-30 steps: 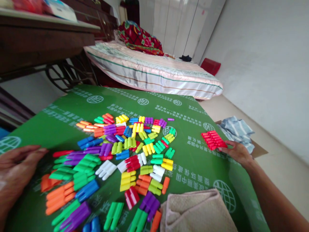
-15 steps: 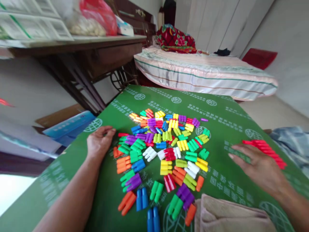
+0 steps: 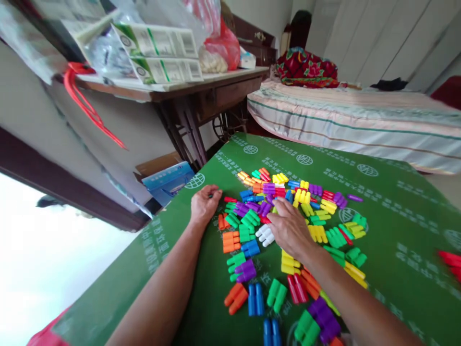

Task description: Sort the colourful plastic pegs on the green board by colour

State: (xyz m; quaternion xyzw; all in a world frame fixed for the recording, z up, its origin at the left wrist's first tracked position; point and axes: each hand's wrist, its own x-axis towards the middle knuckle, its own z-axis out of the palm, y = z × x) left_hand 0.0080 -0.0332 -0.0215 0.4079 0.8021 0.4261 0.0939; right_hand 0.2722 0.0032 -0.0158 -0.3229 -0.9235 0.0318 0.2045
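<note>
Fingers [image 3: 284,205] of the right hand [image 3: 292,231] are bent down into the middle of the spread of coloured pieces, just beside a white piece [image 3: 265,235] and a purple piece [image 3: 265,208]; whether anything is gripped there cannot be told, since the fingertips are partly hidden. The left hand [image 3: 204,205] is rested at the left edge of the spread, loosely curled, near a slim red piece [image 3: 230,199]; whether something is held inside the curl cannot be told either.

Between and around the hands, small clusters of rounded tubes are scattered. Below the left hand an orange piece [image 3: 231,241] is seen, and nearer the front a blue pair [image 3: 255,300] is laid beside a green pair [image 3: 277,295]. A yellow piece [image 3: 290,263] is partly covered by the right forearm. A single purple tube [image 3: 355,197] is set at the far right of the spread, and a red group [image 3: 452,262], blurred and cut off by the edge of view, is placed well apart.

All are supported by a green board [image 3: 389,206] printed with white globes and characters. Beyond it, a wooden desk [image 3: 212,98] is loaded with boxes [image 3: 162,53] and a red bag [image 3: 228,45], and a bed [image 3: 360,117] is topped by a floral bundle [image 3: 306,69].
</note>
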